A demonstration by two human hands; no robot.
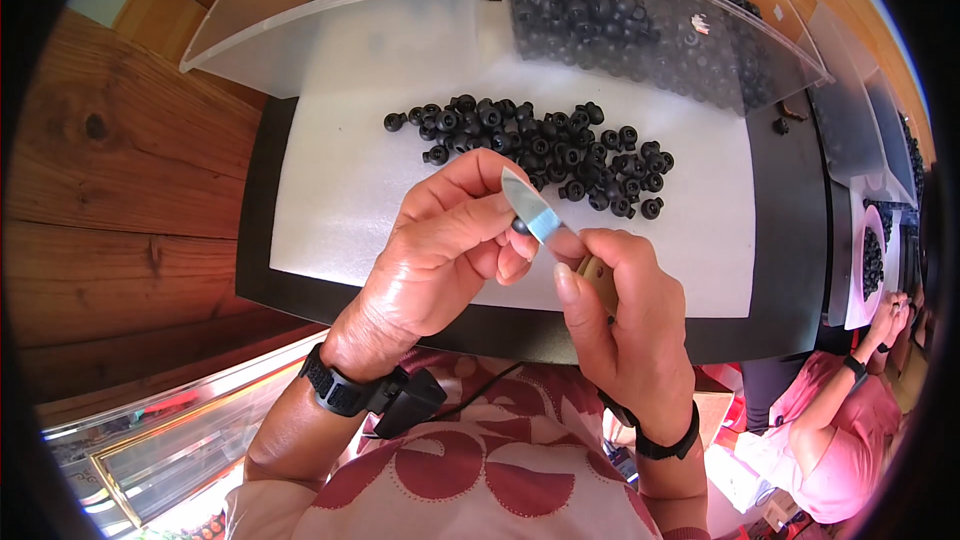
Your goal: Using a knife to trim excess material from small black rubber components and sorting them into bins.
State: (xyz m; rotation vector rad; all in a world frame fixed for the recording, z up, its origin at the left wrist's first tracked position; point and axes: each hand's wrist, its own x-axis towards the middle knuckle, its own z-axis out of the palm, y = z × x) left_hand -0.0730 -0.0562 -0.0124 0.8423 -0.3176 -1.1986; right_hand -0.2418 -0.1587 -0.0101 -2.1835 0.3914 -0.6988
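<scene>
My left hand (418, 252) pinches a small round black cord lock (520, 226), mostly hidden behind the fingers and a blade. A knife (533, 206) with a short shiny blade and a beige handle is gripped in my right hand (640, 315). Its blade points up and to the left, passing across the cord lock, close to my left thumb and fingertips. Whether the edge touches the part I cannot tell. Beyond both hands, a loose pile of similar black cord locks (605, 172) is spread over a white sheet (340, 210).
Past the pile stand a clear bin (640, 35) full of black pieces and another clear bin (400, 20) with a few. The sheet lies on a dark table (780, 270). At right, a person in pink (850, 430) works beside a pink tray (872, 250) of black pieces.
</scene>
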